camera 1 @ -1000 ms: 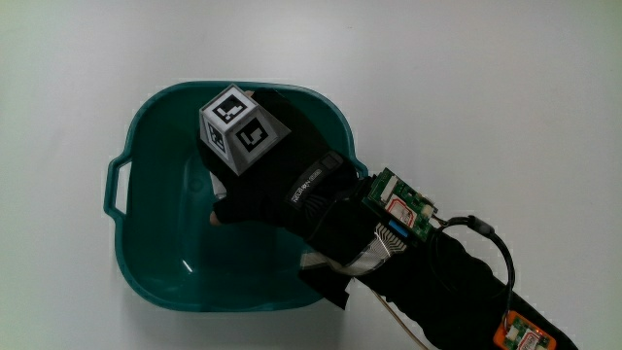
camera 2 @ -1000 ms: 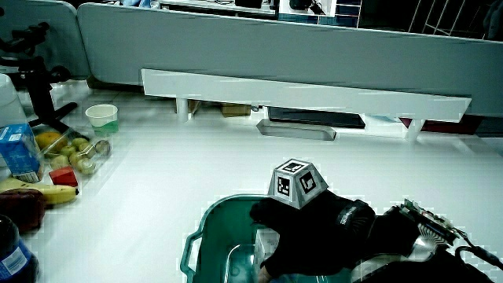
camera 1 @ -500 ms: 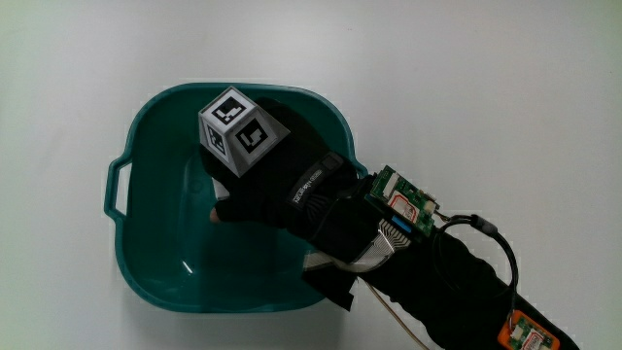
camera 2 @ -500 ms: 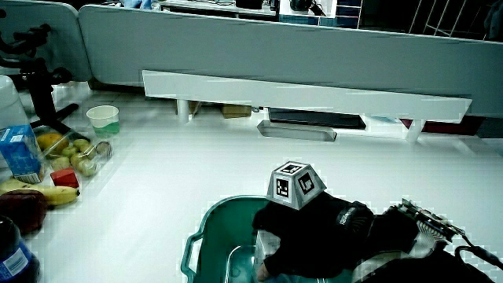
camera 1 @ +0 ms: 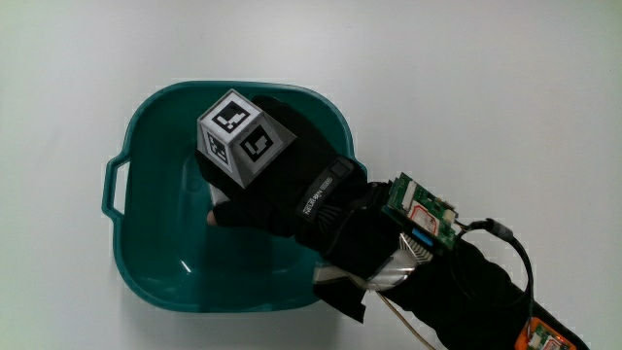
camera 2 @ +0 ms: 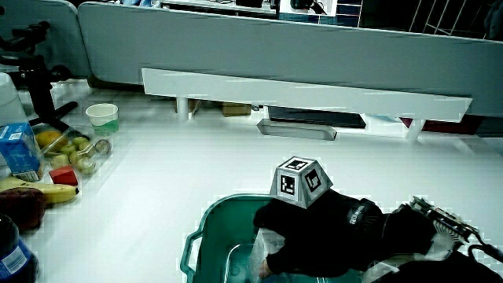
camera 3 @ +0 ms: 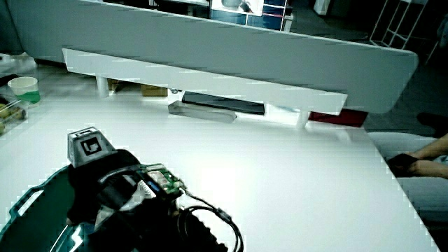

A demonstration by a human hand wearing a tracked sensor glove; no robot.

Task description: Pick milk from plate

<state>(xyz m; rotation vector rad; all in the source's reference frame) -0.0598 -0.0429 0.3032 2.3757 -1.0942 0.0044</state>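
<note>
The hand (camera 1: 267,180), gloved and carrying a patterned cube (camera 1: 243,133) on its back, reaches down into a teal basin (camera 1: 146,282) that serves as the "plate". Its fingers curl around a pale, boxy object inside the basin, probably the milk (camera 2: 259,250), which shows only as a whitish sliver at the fingertips. The grasp looks closed on it, though the palm hides most of the contact.

If it is a carton, it is likely light, with stiff edges but walls that give under pressure. A hold across two flat faces near mid-height would suit it – firm enough against slip, gentle enough not to dent.

The main view shows the hand well inside the basin's rim and little of the object beneath. A side view (camera 2: 259,250) shows the pale object standing under the fingers, plus fruit (camera 2: 71,153), a cup (camera 2: 102,116) and a blue carton (camera 2: 20,151) well apart from the basin. In the remaining side view the forearm (camera 3: 140,210) blocks the object – only the cube and the basin's handle are plain
</note>
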